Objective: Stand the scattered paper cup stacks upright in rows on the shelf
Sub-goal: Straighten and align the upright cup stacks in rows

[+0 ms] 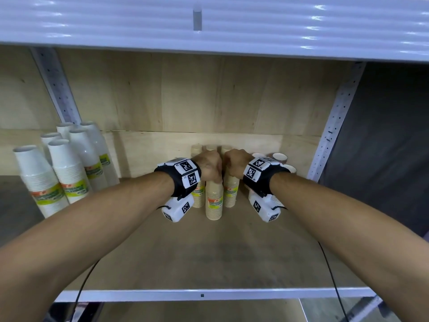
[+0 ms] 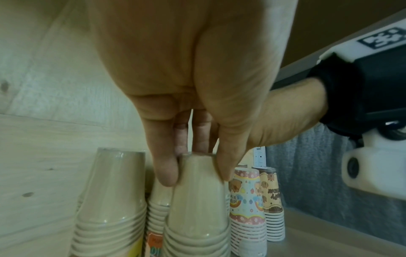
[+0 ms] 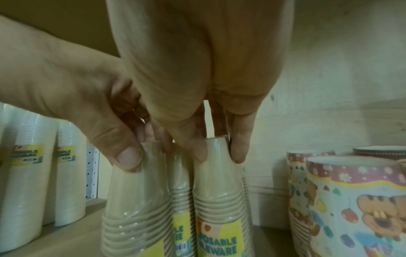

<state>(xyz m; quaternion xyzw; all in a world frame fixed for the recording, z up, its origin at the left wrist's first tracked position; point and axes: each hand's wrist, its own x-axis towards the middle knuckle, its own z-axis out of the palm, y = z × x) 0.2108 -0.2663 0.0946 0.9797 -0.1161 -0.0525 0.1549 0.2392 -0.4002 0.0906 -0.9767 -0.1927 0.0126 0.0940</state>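
The wooden shelf (image 1: 209,252) is the big thing here, with a plywood back wall (image 1: 197,94) and perforated white uprights at the sides. Over on its left there's a bunch of white cup stacks (image 1: 67,168), standing rim-up in plastic wrap with yellow-green labels. On the right sit the patterned cup stacks (image 3: 351,200), cartoon animals and a flowered band, also upright.

Middle of the shelf, near the back: the tan cup stacks, standing base-up and packed close together. The person's left hand (image 1: 209,167) reaches down from above and its thumb and fingers are curled round the top of the front tan stack (image 1: 214,201), pinching it. The right hand (image 1: 235,165) does the same just beside it, thumb and fingers clamped on the top of the right tan stack (image 3: 217,200). The two hands are nearly touching. Both wrists wear black straps with white marker blocks (image 1: 186,174).
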